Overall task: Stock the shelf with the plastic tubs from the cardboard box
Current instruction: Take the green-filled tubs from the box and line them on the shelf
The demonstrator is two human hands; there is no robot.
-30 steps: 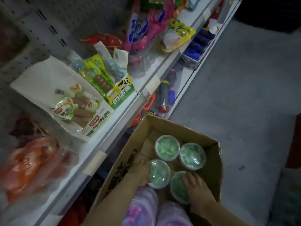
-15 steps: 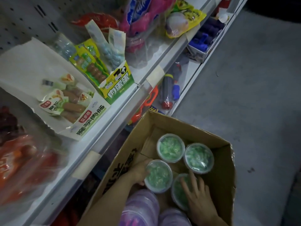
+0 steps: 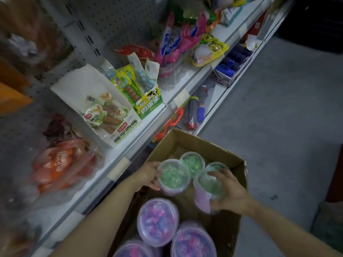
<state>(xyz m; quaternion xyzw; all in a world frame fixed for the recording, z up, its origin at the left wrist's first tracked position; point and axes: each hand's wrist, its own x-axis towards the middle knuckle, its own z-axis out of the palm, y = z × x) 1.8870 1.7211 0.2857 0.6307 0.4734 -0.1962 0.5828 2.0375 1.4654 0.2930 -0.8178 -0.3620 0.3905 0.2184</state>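
An open cardboard box (image 3: 202, 143) stands on the floor against the shelf (image 3: 130, 143). My left hand (image 3: 148, 175) grips a clear plastic tub of green pieces (image 3: 173, 176), lifted above the box. My right hand (image 3: 230, 193) grips a second green tub (image 3: 206, 190), tilted, also raised. Two more green tubs (image 3: 193, 161) (image 3: 216, 166) remain deep in the box. Purple and pink tubs (image 3: 157, 221) (image 3: 193, 242) fill the box's near end.
The white shelf holds sausage snack boxes (image 3: 104, 108), a green snack box (image 3: 146, 102), orange packets (image 3: 59, 164) and pink bags (image 3: 178, 39). The lower shelf carries a toy water gun (image 3: 194, 112) and blue items (image 3: 232, 67). Grey floor (image 3: 278, 117) lies to the right.
Both hands closed round green tubs that sat in the box and lifted them up. The view tilted, showing more of the shelf.
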